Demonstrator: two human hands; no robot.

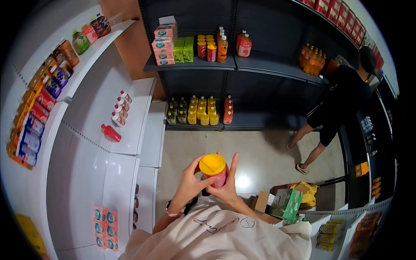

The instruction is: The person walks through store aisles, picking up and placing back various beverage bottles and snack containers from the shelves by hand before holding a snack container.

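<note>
Dark shelves (260, 62) stand beyond the can (214, 170); my left grip (193, 180) and right grip (228, 189) clasp it from opposite sides, long axis roughly upright, lid (212, 162) up.

White shelving (82, 151) lines the left side, with more at the lower right. Dark shelving (268, 26) spans the far side, and a brown panel (132, 47) stands in the far left corner. The pale, glossy floor (186, 143) reflects a bright patch of light (243, 178).
</note>
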